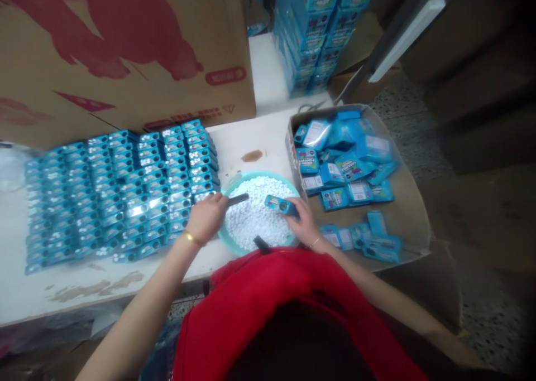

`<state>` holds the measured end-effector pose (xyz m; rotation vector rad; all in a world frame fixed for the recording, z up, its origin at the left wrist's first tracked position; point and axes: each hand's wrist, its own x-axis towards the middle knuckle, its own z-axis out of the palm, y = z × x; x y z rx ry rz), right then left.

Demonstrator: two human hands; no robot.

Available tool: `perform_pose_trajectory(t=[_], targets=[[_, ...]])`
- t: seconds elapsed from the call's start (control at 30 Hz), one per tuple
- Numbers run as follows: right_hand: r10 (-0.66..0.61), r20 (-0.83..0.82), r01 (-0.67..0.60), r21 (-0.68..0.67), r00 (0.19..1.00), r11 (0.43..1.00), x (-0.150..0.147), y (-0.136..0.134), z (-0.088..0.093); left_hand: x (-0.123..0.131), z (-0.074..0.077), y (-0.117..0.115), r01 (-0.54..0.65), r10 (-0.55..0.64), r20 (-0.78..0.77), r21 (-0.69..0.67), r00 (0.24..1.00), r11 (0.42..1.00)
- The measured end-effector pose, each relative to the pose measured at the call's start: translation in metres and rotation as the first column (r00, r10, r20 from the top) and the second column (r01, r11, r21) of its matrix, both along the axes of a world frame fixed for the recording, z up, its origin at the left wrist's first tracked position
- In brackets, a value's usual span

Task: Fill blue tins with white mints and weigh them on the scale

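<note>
A pale green round basin (229, 246) full of small white candies (255, 225) sits in front of me. Over its left side, my left hand (208, 216) is closed around a short dark flat strip (238, 199), whose exact kind I cannot make out. My right hand (305, 223) grips a small blue candy box (280, 205) at the basin's right side. That box lies tilted, with a dark round opening showing on its face. Another dark strip (262, 245) rests at the basin's near rim.
Rows of blue boxes (138, 197) stand packed on the white table (25, 303) at left. To the right, an open carton (412, 216) contains loose blue boxes (352, 163). A large cardboard box (125, 52) and stacked blue packs (314, 35) are behind. Scissors (312, 106) lie near the carton.
</note>
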<state>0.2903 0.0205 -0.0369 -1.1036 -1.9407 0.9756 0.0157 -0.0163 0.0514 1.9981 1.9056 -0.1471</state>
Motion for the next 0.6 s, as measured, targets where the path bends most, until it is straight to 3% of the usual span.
perform_pose_trajectory(t=[0.07,0.17,0.23,0.3,0.37,0.43,0.5,0.6], targets=[[-0.08,-0.023,0.078,-0.055,0.997,0.995,0.003,0.002,0.002,-0.005,-0.044,-0.002,-0.023,0.026,0.04,-0.078,0.999,0.997],[-0.148,-0.027,0.145,-0.101,0.989,0.984,0.005,0.003,0.006,0.015,-0.099,-0.003,-0.002,0.016,0.13,-0.107,0.991,0.994],[-0.17,-0.024,0.167,-0.108,0.985,0.98,0.006,0.004,0.008,0.033,-0.121,-0.003,0.0,0.021,0.199,-0.104,0.98,0.995],[-0.185,-0.025,0.181,-0.118,0.982,0.976,0.007,0.005,0.01,0.045,-0.131,-0.004,-0.015,0.04,0.263,-0.094,0.964,0.995],[-0.198,-0.036,0.192,-0.13,0.98,0.973,0.007,0.005,0.01,0.043,-0.13,-0.008,-0.026,0.054,0.329,-0.089,0.943,0.996],[-0.201,-0.048,0.192,-0.139,0.978,0.971,0.007,0.005,0.01,0.031,-0.12,-0.013,-0.025,0.058,0.392,-0.087,0.918,0.996],[-0.201,-0.052,0.192,-0.131,0.978,0.972,0.006,0.006,0.009,0.015,-0.101,-0.019,-0.021,0.053,0.445,-0.077,0.894,0.997],[-0.166,-0.029,0.163,-0.099,0.986,0.982,0.004,0.006,0.007,-0.004,-0.061,-0.024,-0.019,0.026,0.543,-0.019,0.839,1.0]])
